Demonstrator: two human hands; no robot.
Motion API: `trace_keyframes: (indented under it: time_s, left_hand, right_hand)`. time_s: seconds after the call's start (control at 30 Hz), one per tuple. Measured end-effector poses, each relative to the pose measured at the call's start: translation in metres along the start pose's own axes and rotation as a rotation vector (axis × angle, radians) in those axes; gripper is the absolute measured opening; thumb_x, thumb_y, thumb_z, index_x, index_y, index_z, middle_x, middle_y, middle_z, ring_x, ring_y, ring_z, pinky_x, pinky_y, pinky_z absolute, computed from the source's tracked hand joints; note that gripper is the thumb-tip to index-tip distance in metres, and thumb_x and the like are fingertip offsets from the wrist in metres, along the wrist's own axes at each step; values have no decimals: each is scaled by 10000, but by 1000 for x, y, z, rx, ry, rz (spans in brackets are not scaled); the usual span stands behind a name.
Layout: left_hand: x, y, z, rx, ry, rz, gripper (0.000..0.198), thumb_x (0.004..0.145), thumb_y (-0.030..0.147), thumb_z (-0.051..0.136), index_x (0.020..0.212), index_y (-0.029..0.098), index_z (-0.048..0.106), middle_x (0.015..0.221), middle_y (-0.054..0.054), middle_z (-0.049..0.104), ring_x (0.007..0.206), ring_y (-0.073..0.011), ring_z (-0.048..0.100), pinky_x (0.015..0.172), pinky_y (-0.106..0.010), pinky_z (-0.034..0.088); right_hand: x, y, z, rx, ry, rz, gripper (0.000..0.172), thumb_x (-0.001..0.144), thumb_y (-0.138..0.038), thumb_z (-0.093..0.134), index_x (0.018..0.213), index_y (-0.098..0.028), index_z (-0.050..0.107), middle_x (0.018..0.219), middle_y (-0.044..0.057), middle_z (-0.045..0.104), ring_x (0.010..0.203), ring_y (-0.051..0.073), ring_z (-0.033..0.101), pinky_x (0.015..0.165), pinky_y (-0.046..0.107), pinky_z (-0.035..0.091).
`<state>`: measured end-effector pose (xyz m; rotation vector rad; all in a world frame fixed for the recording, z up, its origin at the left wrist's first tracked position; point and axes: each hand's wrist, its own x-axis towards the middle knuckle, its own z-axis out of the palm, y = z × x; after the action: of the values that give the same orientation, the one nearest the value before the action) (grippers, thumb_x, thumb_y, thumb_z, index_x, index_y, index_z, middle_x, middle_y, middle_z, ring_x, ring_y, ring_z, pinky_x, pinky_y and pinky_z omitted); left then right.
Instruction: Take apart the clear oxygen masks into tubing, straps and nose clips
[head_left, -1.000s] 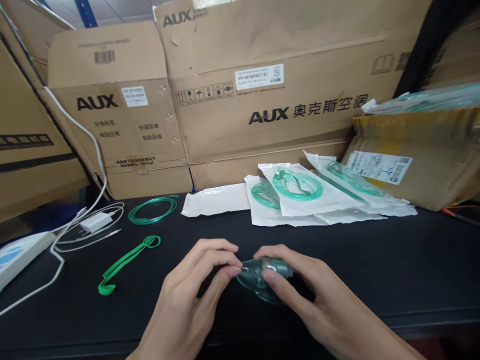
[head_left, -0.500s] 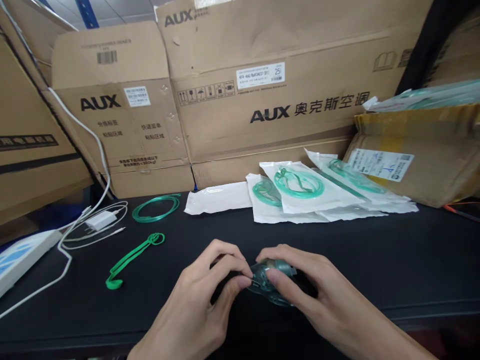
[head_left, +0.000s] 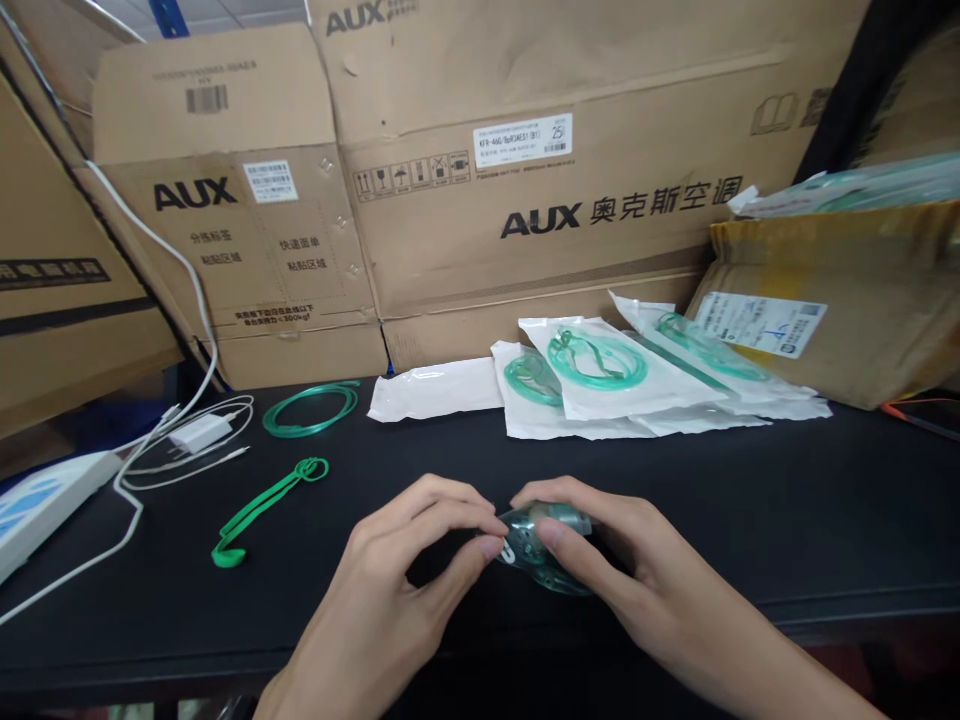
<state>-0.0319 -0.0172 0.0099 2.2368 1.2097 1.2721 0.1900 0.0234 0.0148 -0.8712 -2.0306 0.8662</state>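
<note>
A clear green oxygen mask [head_left: 529,540] is held between both hands near the front edge of the black table. My right hand [head_left: 626,545] grips its body, thumb on the near side and fingers over the top. My left hand [head_left: 427,560] pinches the mask's left end with thumb and fingertips. At those fingertips a small pale looped piece [head_left: 508,552] shows on the mask; its far part is hidden. To the left lie a green elastic strap [head_left: 259,510], knotted into loops at one end, and a coil of green tubing [head_left: 310,410].
White packets [head_left: 600,370] with green tubing inside lie at the back, beside a flat white wrapper [head_left: 439,390]. A white power strip [head_left: 56,500] with cables and a charger [head_left: 201,434] occupies the left. Cardboard boxes [head_left: 525,180] wall the back; another box [head_left: 840,300] stands right.
My left fingertips have shifted slightly on the mask's end, and the pale looped piece shows more clearly. The mask has turned a little in my hands. The view has tilted slightly.
</note>
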Motion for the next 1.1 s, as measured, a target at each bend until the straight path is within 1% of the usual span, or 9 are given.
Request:
trace_keyframes:
  time_s: [0.1, 0.23, 0.37, 0.53, 0.73, 0.87, 0.93, 1.0, 1.1]
  left_hand:
    - [0, 4, 1, -51, 26, -84, 163, 995, 144, 677, 1015, 294, 740, 1083, 21, 702, 1012, -144, 686, 885, -250, 533]
    - [2, 4, 3, -188, 116, -303, 79, 927, 224, 754, 933, 268, 687, 911, 51, 682, 822, -113, 692, 768, -205, 554]
    - [3, 1, 5, -313, 97, -510, 178, 888, 378, 799, 885, 229, 700, 778, 34, 721, 735, -132, 698, 701, -204, 566]
    - [0, -1, 7, -337, 54, -490, 168, 916, 393, 753, 878, 238, 807, 827, 4, 766, 786, -159, 686, 717, -214, 542]
    - [0, -4, 11, -316, 70, -407, 159, 923, 333, 734, 822, 238, 811, 736, 15, 687, 681, -132, 591, 630, -205, 477]
    - [1, -3, 14, -337, 67, -400, 146, 918, 312, 743, 820, 239, 823, 738, 9, 720, 657, -130, 609, 601, -197, 482]
    - [0, -2, 15, -367, 60, -414, 141, 918, 310, 744, 828, 241, 828, 754, 6, 750, 669, -135, 640, 616, -196, 508]
    - [0, -2, 15, -405, 38, -444, 156, 923, 335, 741, 841, 238, 832, 764, -2, 773, 688, -151, 681, 647, -213, 546]
    - [0, -3, 16, -444, -15, -489, 225, 944, 398, 717, 871, 218, 831, 732, -24, 780, 684, -183, 714, 628, -245, 570]
  right_hand:
    - [0, -3, -2, 20, -30, -11, 229, 1046, -401, 598, 1195, -327, 755, 1101, -16, 793, 1044, 200, 739, 915, 277, 567]
    - [-2, -3, -3, 43, -15, -34, 218, 1044, -392, 608, 1209, -334, 738, 1154, -13, 785, 1093, 199, 733, 938, 269, 570]
    - [-5, 0, -1, 46, 8, -57, 181, 1020, -345, 646, 1198, -346, 682, 1125, -34, 773, 1048, 172, 744, 910, 248, 579]
    - [-4, 0, 5, 27, 56, -59, 327, 963, -257, 666, 1274, -342, 613, 1070, -38, 793, 972, 177, 771, 872, 268, 610]
    - [0, 0, 8, -28, 80, -91, 317, 925, -279, 737, 1236, -343, 742, 1148, -24, 816, 1122, 220, 757, 934, 276, 616]
    - [1, -1, 8, -22, 91, -46, 442, 884, -270, 758, 1317, -339, 702, 1064, -22, 834, 959, 208, 796, 858, 290, 647]
    - [1, -2, 9, -23, 109, -56, 430, 869, -257, 759, 1291, -329, 715, 1064, -23, 840, 956, 205, 802, 872, 285, 647]
    - [0, -1, 10, -40, 143, -88, 370, 849, -254, 771, 1214, -313, 753, 1127, -12, 839, 1043, 228, 794, 926, 292, 635]
    - [-1, 0, 11, -57, 161, -114, 363, 835, -226, 760, 1190, -302, 760, 1159, 1, 836, 1064, 246, 793, 896, 286, 646]
